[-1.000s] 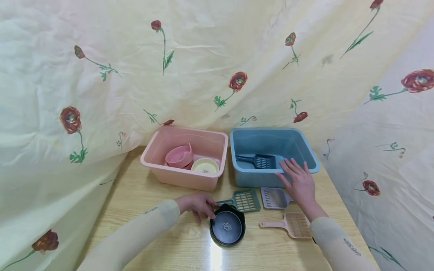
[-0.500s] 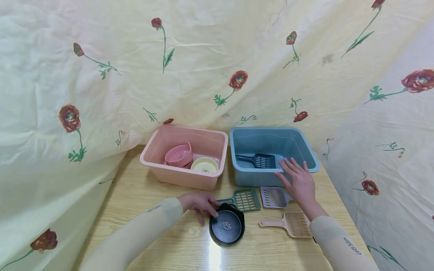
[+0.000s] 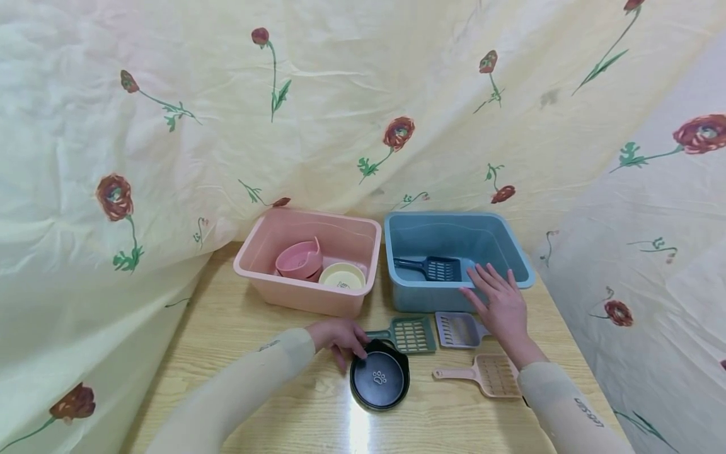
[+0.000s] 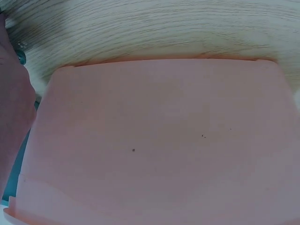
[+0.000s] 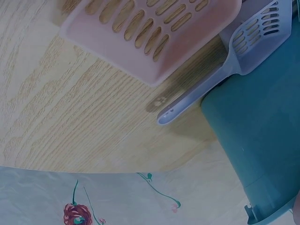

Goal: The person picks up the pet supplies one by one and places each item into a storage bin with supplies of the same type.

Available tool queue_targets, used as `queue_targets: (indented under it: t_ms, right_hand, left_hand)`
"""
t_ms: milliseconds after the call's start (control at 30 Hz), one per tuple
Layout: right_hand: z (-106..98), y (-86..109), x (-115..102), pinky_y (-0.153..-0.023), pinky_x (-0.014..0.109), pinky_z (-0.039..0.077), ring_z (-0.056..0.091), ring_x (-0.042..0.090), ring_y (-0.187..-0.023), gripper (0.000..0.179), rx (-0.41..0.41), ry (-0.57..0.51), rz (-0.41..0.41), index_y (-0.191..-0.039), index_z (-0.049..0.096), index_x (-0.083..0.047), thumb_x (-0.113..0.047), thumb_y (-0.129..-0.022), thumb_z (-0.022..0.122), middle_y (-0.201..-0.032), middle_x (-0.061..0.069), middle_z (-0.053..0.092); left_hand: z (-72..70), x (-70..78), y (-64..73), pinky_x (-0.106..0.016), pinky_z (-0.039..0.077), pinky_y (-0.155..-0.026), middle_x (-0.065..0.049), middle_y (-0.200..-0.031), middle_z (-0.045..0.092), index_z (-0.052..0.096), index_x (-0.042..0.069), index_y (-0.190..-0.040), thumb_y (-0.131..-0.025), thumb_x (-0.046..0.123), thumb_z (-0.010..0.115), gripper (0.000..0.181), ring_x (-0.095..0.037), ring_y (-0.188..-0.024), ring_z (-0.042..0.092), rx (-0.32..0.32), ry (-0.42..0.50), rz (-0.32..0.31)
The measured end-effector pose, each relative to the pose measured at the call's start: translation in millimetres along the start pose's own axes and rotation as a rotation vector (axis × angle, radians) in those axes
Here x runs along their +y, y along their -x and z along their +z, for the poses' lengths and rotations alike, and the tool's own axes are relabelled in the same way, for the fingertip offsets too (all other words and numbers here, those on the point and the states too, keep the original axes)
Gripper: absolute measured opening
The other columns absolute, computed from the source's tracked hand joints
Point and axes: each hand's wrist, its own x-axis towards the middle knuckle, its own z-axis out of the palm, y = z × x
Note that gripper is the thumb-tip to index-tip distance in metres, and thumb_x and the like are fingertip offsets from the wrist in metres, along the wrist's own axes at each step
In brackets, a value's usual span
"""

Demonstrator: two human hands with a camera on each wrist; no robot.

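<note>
My left hand point(image 3: 342, 337) is at the upper left rim of a black round pet bowl point(image 3: 379, 378) with a paw print inside, fingers loosely bent. One fingertip overlaps the rim; another digit hangs just left of the bowl, apart from it. With fingers spread, my right hand point(image 3: 499, 302) lies over the front rim of a blue bin point(image 3: 420, 296). A dark blue litter scoop point(image 3: 442, 270) lies inside that bin. Behind the bowl is a green litter scoop point(image 3: 413, 335). A lilac scoop point(image 3: 456, 330) and a pink scoop point(image 3: 496, 376) lie below the right hand.
At the back left stands a pink bin point(image 3: 309, 302), holding a pink bowl point(image 3: 299, 260) and a cream bowl point(image 3: 343, 277). The left wrist view is filled mostly by the pink bin's wall point(image 4: 159, 131). Floral cloth point(image 3: 317, 145) hangs behind the wooden table point(image 3: 295, 410).
My left hand has shifted a little to the right, its fingertip coming over the black bowl's rim. The right hand, bins and scoops have stayed in place.
</note>
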Motion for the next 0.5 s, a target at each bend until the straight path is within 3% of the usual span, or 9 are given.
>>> queue_targets:
  t_ms: [100, 167, 267, 333, 500]
  right_hand:
    - [-1.0, -0.5, -0.5, -0.122, 0.071, 0.032, 0.06, 0.044, -0.136, 0.071, -0.008, -0.004, 0.005, -0.14, 0.07, -0.007, -0.065, -0.102, 0.054, -0.139, 0.02, 0.068]
    - [-0.9, -0.3, -0.3, -0.122, 0.071, 0.032, 0.059, 0.044, -0.137, 0.076, -0.016, -0.004, 0.009, -0.14, 0.07, -0.008, -0.069, -0.103, 0.047, -0.14, 0.02, 0.068]
    - [-0.4, -0.3, 0.2, -0.122, 0.07, 0.032, 0.059, 0.044, -0.138, 0.059, -0.026, -0.001, 0.014, -0.142, 0.069, -0.009, -0.048, -0.098, 0.073, -0.141, 0.019, 0.068]
    - [0.2, -0.6, 0.6, -0.122, 0.07, 0.032, 0.059, 0.044, -0.138, 0.059, -0.028, 0.002, 0.012, -0.142, 0.069, -0.009, -0.031, -0.089, 0.084, -0.141, 0.019, 0.068]
    - [-0.3, -1.0, 0.9, -0.124, 0.068, 0.031, 0.059, 0.044, -0.137, 0.063, -0.029, 0.001, 0.011, -0.142, 0.069, -0.009, -0.023, -0.083, 0.087, -0.141, 0.019, 0.068]
  left_hand:
    - [-0.3, 1.9, 1.1, -0.048, 0.068, -0.067, -0.011, -0.118, 0.073, 0.069, 0.0, -0.137, -0.092, -0.003, 0.078, 0.046, -0.03, -0.086, 0.073, -0.003, -0.015, -0.011]
    - [-0.4, 2.0, 1.3, -0.047, 0.068, -0.066, -0.01, -0.115, 0.073, 0.07, 0.0, -0.137, -0.093, -0.004, 0.077, 0.045, -0.03, -0.086, 0.073, -0.002, -0.02, -0.015]
    - [-0.2, 2.1, 1.8, -0.045, 0.068, -0.065, -0.009, -0.109, 0.073, 0.07, 0.001, -0.136, -0.092, -0.004, 0.077, 0.045, -0.029, -0.084, 0.074, 0.003, -0.027, -0.016]
    - [0.4, 2.5, 2.5, -0.046, 0.068, -0.065, -0.01, -0.107, 0.074, 0.071, 0.0, -0.135, -0.092, -0.004, 0.077, 0.044, -0.029, -0.082, 0.073, 0.01, -0.029, -0.015]
    - [4.3, 5.2, 5.0, -0.046, 0.068, -0.064, -0.011, -0.11, 0.074, 0.072, 0.0, -0.133, -0.09, -0.009, 0.077, 0.044, -0.03, -0.077, 0.073, 0.048, -0.066, -0.001]
